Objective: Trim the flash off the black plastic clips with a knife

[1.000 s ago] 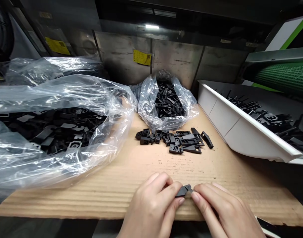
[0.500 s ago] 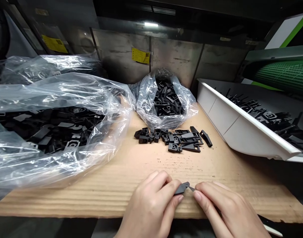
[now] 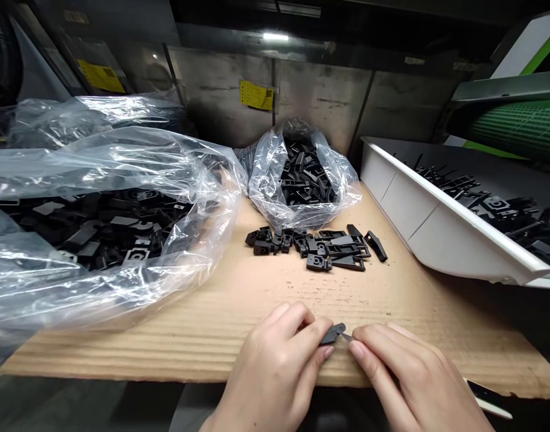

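My left hand [image 3: 279,354] is closed, with thumb and index finger pinching a small black plastic part [image 3: 333,334] just above the cardboard's front edge. One rounded end of the part, with a small hole, sticks out to the right. My right hand [image 3: 405,366] is closed round a thin tool with a grey pointed blade [image 3: 346,337], apparently a knife. The blade's tip meets or nearly meets the part's rounded end; most of the tool is hidden by my fingers. Beyond my hands lies a loose pile of black plastic parts [image 3: 317,262].
Cardboard [image 3: 203,336] covers the worktop. A large clear bag [image 3: 203,240] of black parts is at left, a smaller bag [image 3: 266,198] behind the pile. A white tray [image 3: 419,210] of parts stands at right. A black-and-white strip-like object [image 3: 489,399] shows beside my right wrist.
The view has shifted slightly, so the bags and pile sit a little higher. My hands keep nearly the same pose, with the blade still at the part's end.
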The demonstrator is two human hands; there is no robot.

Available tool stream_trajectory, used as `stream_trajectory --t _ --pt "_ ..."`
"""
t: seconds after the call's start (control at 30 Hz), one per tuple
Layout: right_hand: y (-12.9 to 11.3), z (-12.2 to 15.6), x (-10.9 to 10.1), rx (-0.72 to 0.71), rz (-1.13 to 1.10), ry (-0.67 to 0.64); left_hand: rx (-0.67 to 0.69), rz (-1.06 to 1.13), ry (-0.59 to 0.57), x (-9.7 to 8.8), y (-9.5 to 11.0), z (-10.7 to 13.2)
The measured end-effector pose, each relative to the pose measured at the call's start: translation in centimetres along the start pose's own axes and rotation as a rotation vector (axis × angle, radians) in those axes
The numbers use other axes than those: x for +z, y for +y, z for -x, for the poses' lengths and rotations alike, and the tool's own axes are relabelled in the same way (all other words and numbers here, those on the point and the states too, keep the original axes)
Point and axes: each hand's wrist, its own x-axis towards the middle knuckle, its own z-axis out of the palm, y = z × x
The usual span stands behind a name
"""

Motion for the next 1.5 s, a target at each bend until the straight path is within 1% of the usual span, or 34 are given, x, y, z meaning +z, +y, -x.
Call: stream_trajectory --t 0.13,0.27,0.4,0.77,0.87,1.03,1.13,1.2,1.27,1.3,1.4,1.5 --pt "0.0 0.1 0.0 0.016 -0.007 0.000 0.002 -0.009 0.007 -0.1 0.2 -0.1" --pt "-0.1 0.2 0.2 0.058 0.033 0.023 -0.013 -0.011 0.002 -0.1 0.3 -0.1" --pt "-0.1 0.2 0.2 0.061 0.043 0.010 -0.033 0.025 0.030 0.1 0.0 0.0" --pt "-0.1 0.1 0.0 0.060 0.033 -0.030 0.014 0.027 0.061 0.3 -0.2 0.1" --pt "-0.3 -0.1 -0.1 0.093 0.020 -0.049 0.023 0.018 0.074 0.2 -0.1 0.0" --pt "-0.8 -0.7 0.0 0.138 0.053 -0.020 0.039 0.002 0.078 0.1 0.1 -0.1" --pt "-1.1 -1.3 0.1 0.244 0.158 0.033 0.088 -0.017 0.095 0.4 0.0 -0.1" --pt "-1.2 -1.6 0.0 0.308 0.182 0.005 0.089 -0.034 0.099 0.4 0.0 0.0" --pt "-1.2 -1.6 -0.2 0.313 0.112 -0.049 0.056 -0.044 0.096 0.4 0.0 0.1" --pt "-1.2 -1.6 -0.3 0.302 0.067 -0.050 0.038 -0.045 0.088 0.3 0.1 0.1" --pt "-1.1 -0.9 -0.5 0.296 -0.006 0.005 0.013 -0.039 0.061 0.1 0.3 0.0" --pt "-0.9 -0.5 -0.4 0.270 -0.063 0.017 -0.014 -0.028 0.041 0.0 0.4 0.0"
